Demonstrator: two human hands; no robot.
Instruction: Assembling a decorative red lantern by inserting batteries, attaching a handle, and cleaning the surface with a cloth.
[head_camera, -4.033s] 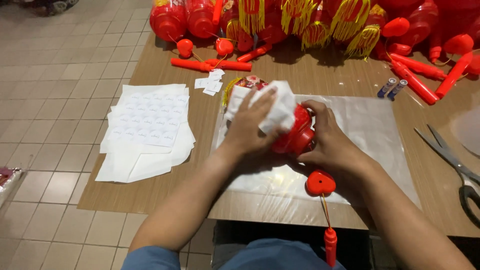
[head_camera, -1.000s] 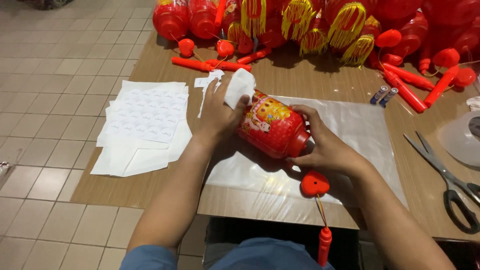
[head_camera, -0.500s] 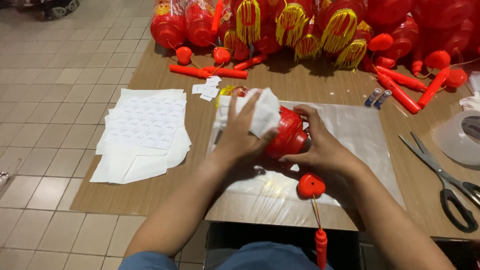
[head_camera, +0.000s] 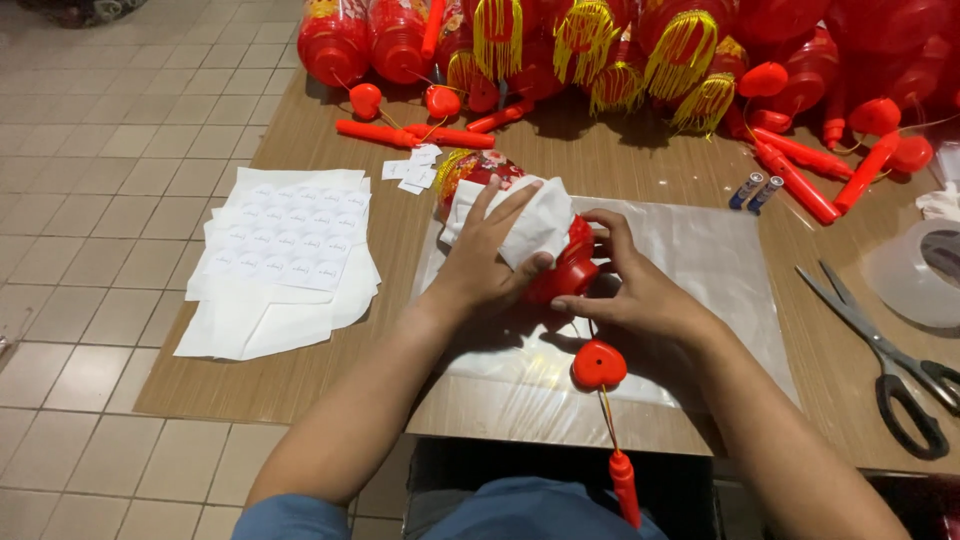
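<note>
A red plastic lantern (head_camera: 560, 268) with a gold fringe lies on its side on a clear plastic sheet (head_camera: 700, 260) on the wooden table. My left hand (head_camera: 490, 262) presses a white cloth (head_camera: 535, 225) onto the lantern's body. My right hand (head_camera: 640, 290) grips the lantern's red end cap. A red heart-shaped piece (head_camera: 598, 364) lies below that hand, and a cord runs from it to a red handle (head_camera: 624, 486) hanging over the table's front edge.
Sheets of white round stickers (head_camera: 285, 255) lie at the left. Several red lanterns with yellow tassels (head_camera: 600, 50) and red sticks (head_camera: 415, 133) crowd the back. Two batteries (head_camera: 755, 190), scissors (head_camera: 885, 355) and a tape roll (head_camera: 925, 270) are at the right.
The lantern was lifted and turned about a second ago, then laid back down. My left hand with the cloth has moved from its far end onto its body.
</note>
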